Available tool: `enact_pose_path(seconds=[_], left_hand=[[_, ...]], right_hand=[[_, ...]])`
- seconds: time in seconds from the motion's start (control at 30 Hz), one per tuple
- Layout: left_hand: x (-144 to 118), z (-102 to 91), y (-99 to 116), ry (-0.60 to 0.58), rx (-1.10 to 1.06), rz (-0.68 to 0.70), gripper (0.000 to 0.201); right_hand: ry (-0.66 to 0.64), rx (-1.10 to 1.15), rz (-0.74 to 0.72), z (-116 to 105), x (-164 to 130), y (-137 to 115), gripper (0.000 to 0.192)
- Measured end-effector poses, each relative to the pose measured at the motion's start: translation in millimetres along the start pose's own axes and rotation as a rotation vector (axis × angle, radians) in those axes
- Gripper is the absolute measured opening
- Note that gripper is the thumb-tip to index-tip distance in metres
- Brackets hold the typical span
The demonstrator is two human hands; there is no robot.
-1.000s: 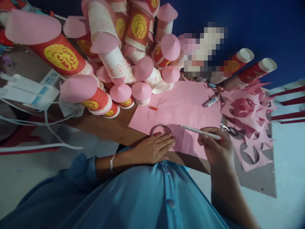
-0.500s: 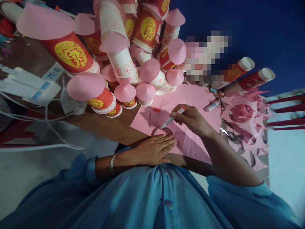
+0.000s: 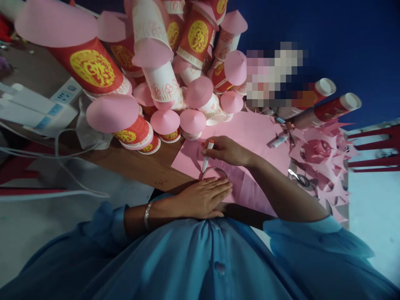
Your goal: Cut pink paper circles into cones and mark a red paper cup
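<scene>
Pink paper point(image 3: 254, 133) lies on the wooden table in front of me. My left hand point(image 3: 204, 195) rests flat, fingers stretched out, over the near part of a round, ring-edged thing point(image 3: 215, 169) on the paper. The hand hides most of it, and I cannot make out what it is. My right hand point(image 3: 229, 150) pinches a white marker point(image 3: 205, 163) with an orange end. The marker's tip points down at the left side of the round edge; whether it touches the paper is hard to see.
Paper cups with pink cone tops point(image 3: 165, 121) crowd the table's far left. Scissors point(image 3: 298, 177), a white tube-like thing point(image 3: 279, 141) and cut pink scraps point(image 3: 321, 150) lie right. Two red-and-white cup stacks point(image 3: 331, 109) stand behind. A power strip point(image 3: 62, 102) with cables sits left.
My right hand has moved left with the marker, taking its tip from the far side of the round edge to its left side. My left hand has stayed in place.
</scene>
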State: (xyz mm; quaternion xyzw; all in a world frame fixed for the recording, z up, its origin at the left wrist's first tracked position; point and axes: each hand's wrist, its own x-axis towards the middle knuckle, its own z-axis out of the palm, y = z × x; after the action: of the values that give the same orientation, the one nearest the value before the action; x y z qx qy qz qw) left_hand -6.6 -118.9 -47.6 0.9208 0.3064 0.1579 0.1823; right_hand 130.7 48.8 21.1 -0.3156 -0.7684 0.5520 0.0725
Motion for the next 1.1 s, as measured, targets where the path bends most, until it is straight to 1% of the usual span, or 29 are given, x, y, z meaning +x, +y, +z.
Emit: enact_pose_path(seconds=[0.1,0.2,0.3,0.37,0.47,0.57,0.7,0.8,0.93,1.1], left_hand=[[1,-0.3,0,-0.008,-0.001,-0.003,0.075],[1,-1.1,1,0.01,-0.002,0.003,0.076],[0,-2.3,1,0.012,0.001,0.008,0.076],[-1,-2.9,0,-0.014,-0.009,0.009,0.076],[-2,-3.5,-1,-0.035,-0.025,0.006,0.077],[-2,-4.1,-2,-0.009,-0.015,0.018,0.075],[-2,-5.4,-3,-0.002,-0.009,0.033,0.073],[-2,-6.0,-4,0.001,-0.028,0.038,0.073],[-2,-7.2,-6,-0.001,-0.041,0.035,0.071],[-2,-11.5,-8,-0.019,-0.064,0.014,0.068]], right_hand=[[-0.043,-0.012,-0.018,0,3,1,0.042],[-0.049,-0.003,-0.026,0,3,1,0.039],[-0.027,-0.026,-0.017,-2,-1,1,0.039],[0.004,-0.035,-0.009,-4,-6,2,0.04],[0.083,-0.016,0.025,-9,-16,5,0.042],[0.183,0.012,0.087,-15,-31,10,0.046],[0.327,0.087,0.15,-15,-58,17,0.05],[0.451,0.147,0.185,-6,-82,23,0.05],[0.586,0.149,0.219,10,-109,28,0.047],[0.703,0.183,0.244,30,-134,32,0.047]])
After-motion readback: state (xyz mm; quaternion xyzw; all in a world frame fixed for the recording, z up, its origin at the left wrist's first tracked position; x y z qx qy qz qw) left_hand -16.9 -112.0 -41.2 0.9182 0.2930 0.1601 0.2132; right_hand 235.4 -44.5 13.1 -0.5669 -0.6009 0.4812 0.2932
